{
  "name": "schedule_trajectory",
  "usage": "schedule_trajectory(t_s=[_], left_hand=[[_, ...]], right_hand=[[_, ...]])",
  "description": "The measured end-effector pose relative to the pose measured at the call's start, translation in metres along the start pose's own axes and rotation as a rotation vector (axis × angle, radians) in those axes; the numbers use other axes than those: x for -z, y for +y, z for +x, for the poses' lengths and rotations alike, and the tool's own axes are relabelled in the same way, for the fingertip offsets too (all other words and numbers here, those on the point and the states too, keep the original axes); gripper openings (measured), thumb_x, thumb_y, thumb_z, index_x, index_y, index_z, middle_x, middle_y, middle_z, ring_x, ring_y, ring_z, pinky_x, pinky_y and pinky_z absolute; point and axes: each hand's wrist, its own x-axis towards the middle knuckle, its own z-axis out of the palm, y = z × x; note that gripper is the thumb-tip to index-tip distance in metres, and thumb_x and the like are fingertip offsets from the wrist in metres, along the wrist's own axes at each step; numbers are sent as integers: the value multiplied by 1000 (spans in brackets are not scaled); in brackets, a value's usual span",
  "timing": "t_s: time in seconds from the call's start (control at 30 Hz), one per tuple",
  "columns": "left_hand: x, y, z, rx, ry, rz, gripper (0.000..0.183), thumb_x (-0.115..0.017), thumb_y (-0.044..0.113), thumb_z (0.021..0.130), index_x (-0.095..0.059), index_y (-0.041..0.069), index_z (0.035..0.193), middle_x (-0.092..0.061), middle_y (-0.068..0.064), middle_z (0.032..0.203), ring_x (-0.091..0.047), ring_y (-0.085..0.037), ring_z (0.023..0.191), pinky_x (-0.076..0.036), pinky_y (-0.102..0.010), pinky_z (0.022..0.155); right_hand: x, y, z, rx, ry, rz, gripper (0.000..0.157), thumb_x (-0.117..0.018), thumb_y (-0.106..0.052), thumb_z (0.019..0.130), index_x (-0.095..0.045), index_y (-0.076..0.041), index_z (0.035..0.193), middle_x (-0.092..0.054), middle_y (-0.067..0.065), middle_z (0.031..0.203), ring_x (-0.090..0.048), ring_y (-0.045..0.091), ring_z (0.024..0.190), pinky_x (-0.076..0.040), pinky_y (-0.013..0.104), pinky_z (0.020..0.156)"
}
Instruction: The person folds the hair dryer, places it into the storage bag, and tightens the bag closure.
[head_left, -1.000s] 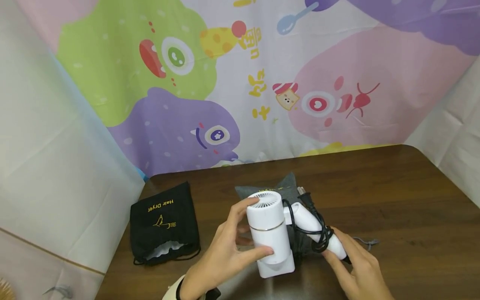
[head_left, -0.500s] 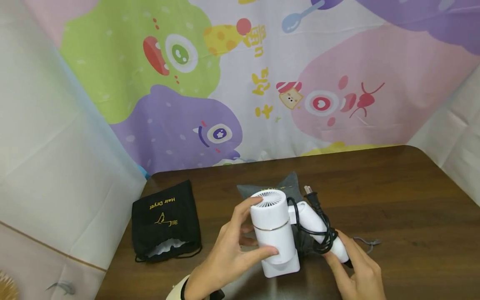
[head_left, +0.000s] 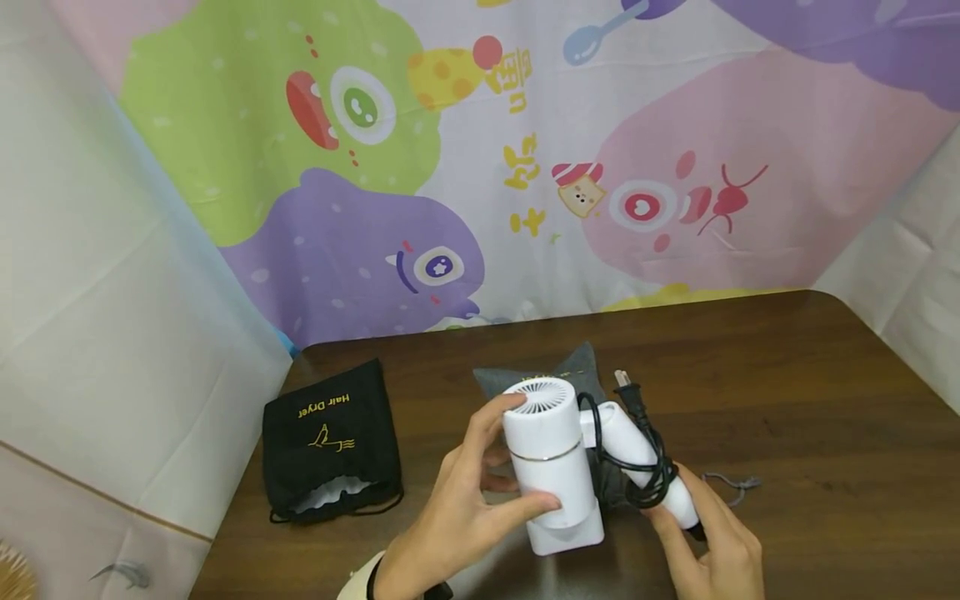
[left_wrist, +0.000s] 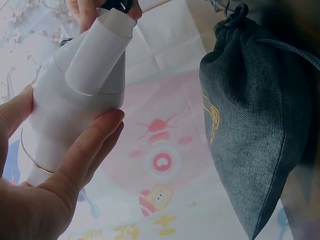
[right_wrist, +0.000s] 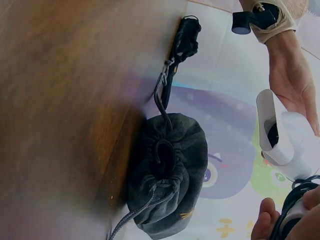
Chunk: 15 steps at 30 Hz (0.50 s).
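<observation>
A white hair dryer [head_left: 551,479] is held in both hands above the table, its vented round end tilted up. My left hand [head_left: 453,508] grips the barrel, thumb on the near side and index finger at the vent rim. With thumb and fingers, my right hand [head_left: 716,542] holds the lower end of the folded-out handle [head_left: 626,442]. A black cord [head_left: 651,487] is wound round that handle, and its plug [head_left: 632,396] sticks up. The flat nozzle [right_wrist: 272,132] shows in the right wrist view. Behind the dryer lies a grey drawstring pouch [left_wrist: 255,115], partly hidden in the head view.
A black drawstring bag [head_left: 330,442] marked "Hair Dryer" lies at the table's left, whitish material showing at its mouth. The grey pouch's cord [head_left: 738,485] trails right on the brown wooden table [head_left: 840,400]. A cartoon-printed cloth [head_left: 525,275] hangs behind the table.
The hair dryer and both hands have shifted slightly to the right, and the plug leans farther right. Both grips look the same; the head view itself moved a little.
</observation>
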Motion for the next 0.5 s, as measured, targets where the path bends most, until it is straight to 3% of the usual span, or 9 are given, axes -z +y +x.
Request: schedule_trajectory(t_s=[0.1,0.23,0.33,0.5], left_hand=[[-1,1,0,-5,3,-7,91,-83,7,80,-28,14,151,-57,-15,134,-71,-23,96,-60,-29,66],[-2,3,-1,-11,12,1,90,-84,8,80,-28,14,151,-57,-14,134,-71,-22,95,-60,-29,67],[-3,4,-2,-24,19,10,89,-84,10,80,-29,13,150,-58,-14,133,-71,-21,95,-59,-28,66],[-5,3,-3,-46,28,5,88,-83,10,80,-29,11,150,-58,-15,133,-71,-21,96,-59,-27,66]], right_hand=[[1,-5,1,-11,0,-3,45,-82,-6,80,-67,5,121,-70,16,110,-53,-14,108,-43,4,85],[-2,-5,0,0,43,10,42,-81,-11,83,-68,6,119,-71,19,105,-56,-13,105,-44,4,82],[-3,-5,-2,-8,75,23,41,-81,-16,84,-69,6,117,-70,6,109,-58,-11,102,-44,4,80],[-3,-9,-3,-41,90,30,43,-84,-2,76,-70,6,116,-66,-9,112,-59,-12,98,-45,4,77]])
